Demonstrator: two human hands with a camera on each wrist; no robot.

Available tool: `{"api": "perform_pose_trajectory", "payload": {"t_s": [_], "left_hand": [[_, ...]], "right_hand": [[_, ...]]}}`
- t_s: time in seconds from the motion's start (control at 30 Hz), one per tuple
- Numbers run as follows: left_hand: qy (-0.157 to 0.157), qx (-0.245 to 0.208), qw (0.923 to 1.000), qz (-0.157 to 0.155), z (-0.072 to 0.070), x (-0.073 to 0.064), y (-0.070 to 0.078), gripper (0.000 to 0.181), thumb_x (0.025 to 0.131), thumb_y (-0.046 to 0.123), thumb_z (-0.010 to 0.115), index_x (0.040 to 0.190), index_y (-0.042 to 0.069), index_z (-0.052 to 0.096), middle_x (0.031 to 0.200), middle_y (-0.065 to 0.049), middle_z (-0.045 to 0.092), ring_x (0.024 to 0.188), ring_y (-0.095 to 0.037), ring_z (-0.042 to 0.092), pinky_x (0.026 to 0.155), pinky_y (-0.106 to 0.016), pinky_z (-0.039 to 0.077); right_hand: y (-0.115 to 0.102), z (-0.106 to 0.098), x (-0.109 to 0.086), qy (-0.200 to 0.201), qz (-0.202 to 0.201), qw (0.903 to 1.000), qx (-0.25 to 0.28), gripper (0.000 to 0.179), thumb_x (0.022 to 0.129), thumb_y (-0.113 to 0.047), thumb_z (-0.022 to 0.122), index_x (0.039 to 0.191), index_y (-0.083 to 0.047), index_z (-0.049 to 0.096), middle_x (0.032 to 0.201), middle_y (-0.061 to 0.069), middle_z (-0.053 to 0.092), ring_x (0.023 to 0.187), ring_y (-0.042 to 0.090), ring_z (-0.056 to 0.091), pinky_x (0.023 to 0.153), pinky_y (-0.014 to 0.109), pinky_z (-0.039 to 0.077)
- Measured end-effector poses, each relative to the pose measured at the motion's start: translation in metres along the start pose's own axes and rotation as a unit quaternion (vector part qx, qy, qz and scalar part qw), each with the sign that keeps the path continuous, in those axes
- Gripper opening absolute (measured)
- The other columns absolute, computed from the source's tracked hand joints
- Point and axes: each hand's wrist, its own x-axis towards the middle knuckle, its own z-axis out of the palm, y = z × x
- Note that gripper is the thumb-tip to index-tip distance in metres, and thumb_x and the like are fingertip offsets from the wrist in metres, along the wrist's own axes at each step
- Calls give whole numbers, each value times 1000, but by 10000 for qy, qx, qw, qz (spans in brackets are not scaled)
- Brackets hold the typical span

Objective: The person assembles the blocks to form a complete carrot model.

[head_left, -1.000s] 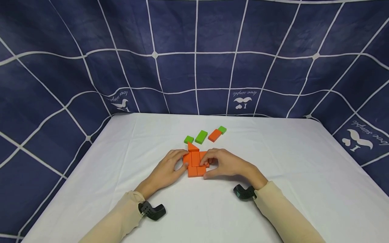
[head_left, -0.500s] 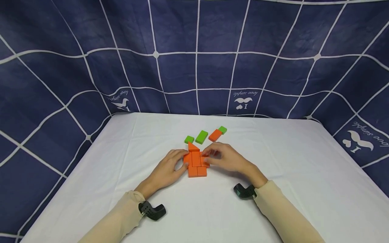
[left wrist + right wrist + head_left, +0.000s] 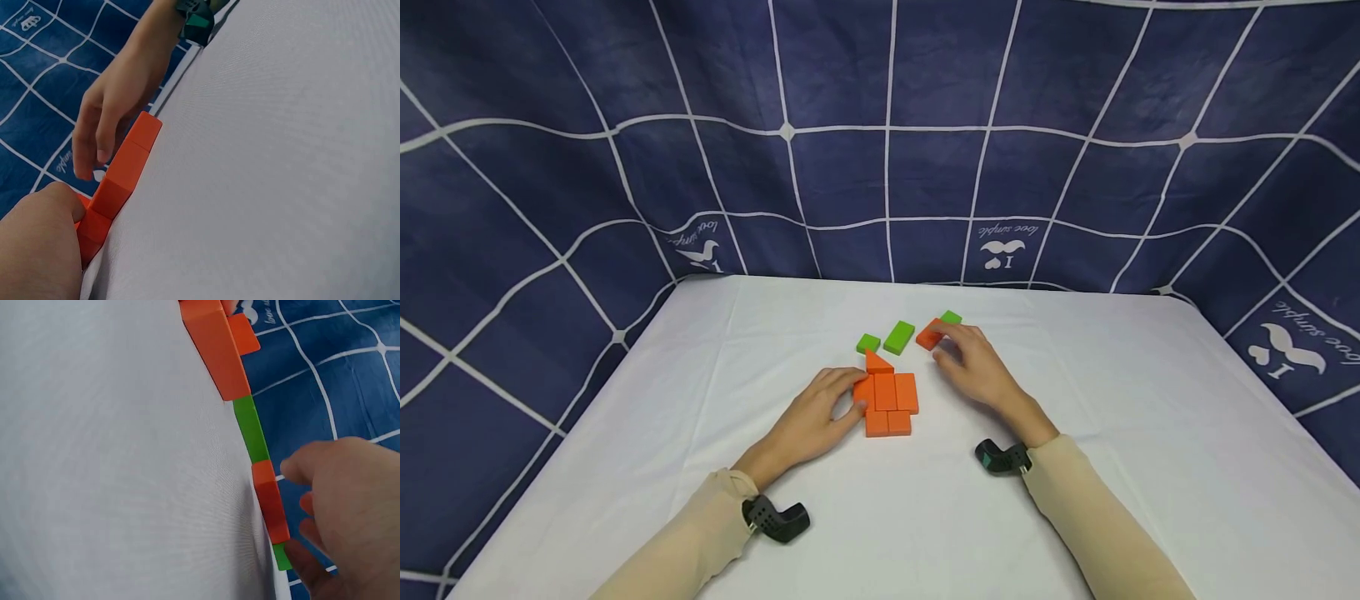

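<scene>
Several flat orange blocks lie fitted together on the white cloth in the head view. An orange triangular block point(image 3: 878, 363) tops this cluster, and two small orange blocks point(image 3: 888, 423) form its bottom row. My left hand point(image 3: 808, 421) holds the cluster's left orange block point(image 3: 863, 392) between curved fingers and thumb, partly covering it. Farther back, my right hand point(image 3: 981, 371) reaches over a separate orange block point(image 3: 927, 337), its fingertips at the block's right end and its thumb apart. In the right wrist view, the right thumb point(image 3: 300, 465) and fingers spread beside that orange block point(image 3: 270, 503).
A small green block point(image 3: 868, 342) and a longer green block point(image 3: 898, 337) lie behind the cluster. Another small green block point(image 3: 952, 317) sits by the separate orange block. White cloth point(image 3: 880, 517) covers the table, and a dark blue gridded curtain point(image 3: 835, 175) hangs behind.
My right hand has left the right side of the orange cluster and moved back and right to the separate orange block. The left hand has stayed in place.
</scene>
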Motion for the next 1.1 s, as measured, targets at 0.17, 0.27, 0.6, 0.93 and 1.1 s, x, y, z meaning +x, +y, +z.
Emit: {"api": "perform_pose_trajectory", "payload": {"t_s": [0.17,0.27,0.6,0.93,1.1], "left_hand": [[-18,-9,10000,-24,0,0,1,48,101,29,63,144,10,59,149,-5,57,140,-21,49,119,-43,42],[10,-28,10000,25,0,-1,1,47,101,29,64,144,10,59,148,-5,58,138,-21,50,118,-43,42],[93,-39,9999,113,-1,-1,2,47,100,27,65,143,9,59,147,-6,58,137,-22,51,117,-44,43],[60,-25,10000,54,0,0,0,46,101,29,64,143,10,60,147,-5,58,138,-20,51,117,-42,43],[44,-8,10000,8,1,0,0,47,101,30,63,143,11,60,147,-5,58,138,-20,51,118,-42,43]], "right_hand": [[9,-1,-3,-122,108,9998,-141,48,98,-8,61,145,-2,56,152,18,53,141,41,44,120,55,34],[12,0,-5,-159,97,9995,-238,47,98,-7,60,144,1,56,153,21,51,141,43,44,120,56,34],[13,1,-4,156,193,9984,-509,40,95,-5,65,135,0,66,127,21,60,111,36,51,91,45,44],[12,-1,-4,261,399,9974,-539,34,94,-11,74,126,-4,71,123,16,70,98,30,62,89,44,53],[9,-5,-5,6,529,9980,-354,42,92,-14,76,131,-1,68,122,18,69,100,28,67,91,45,58]]}}
